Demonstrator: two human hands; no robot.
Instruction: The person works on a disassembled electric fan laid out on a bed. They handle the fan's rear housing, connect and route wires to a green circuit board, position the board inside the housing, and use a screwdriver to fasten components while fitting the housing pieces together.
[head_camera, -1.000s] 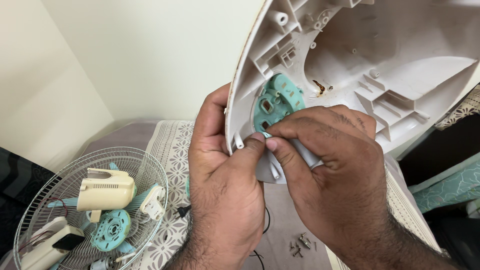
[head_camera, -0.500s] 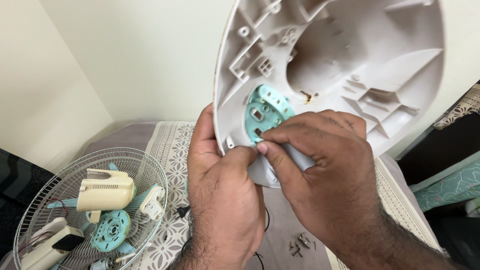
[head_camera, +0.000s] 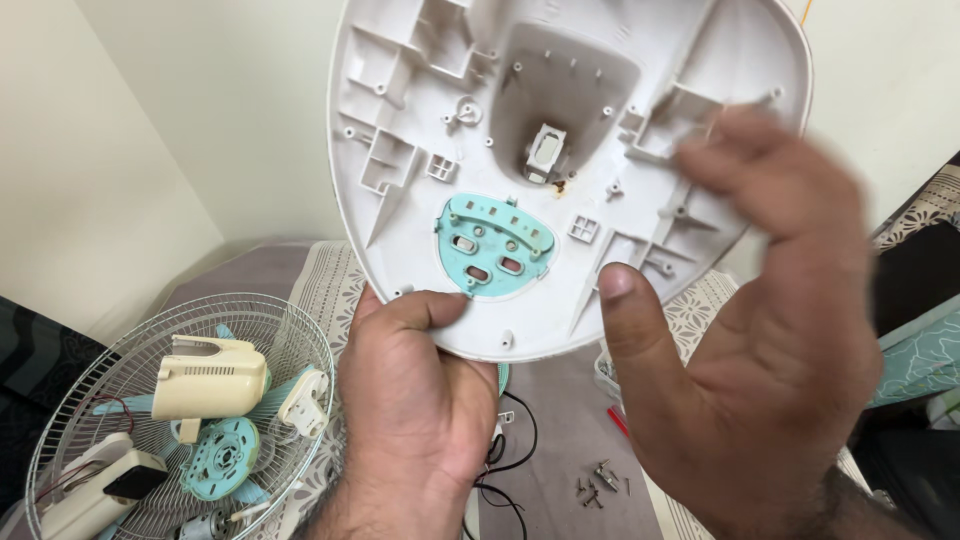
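- Up in front of the pale wall, the white plastic fan base shell (head_camera: 570, 150) is held with its ribbed inside toward the camera.
- Left hand (head_camera: 415, 400) clamps the shell's lower rim, thumb pressed just under the teal switch plate (head_camera: 495, 245).
- Right hand (head_camera: 760, 340) is spread open and blurred, gripping nothing, its thumb near the rim.
- Below left, a wire fan guard (head_camera: 180, 420) holds a cream motor cover (head_camera: 210, 375) and a teal hub (head_camera: 220, 458).
- Loose screws (head_camera: 598, 482) and black wires (head_camera: 510, 460) lie on the cloth.
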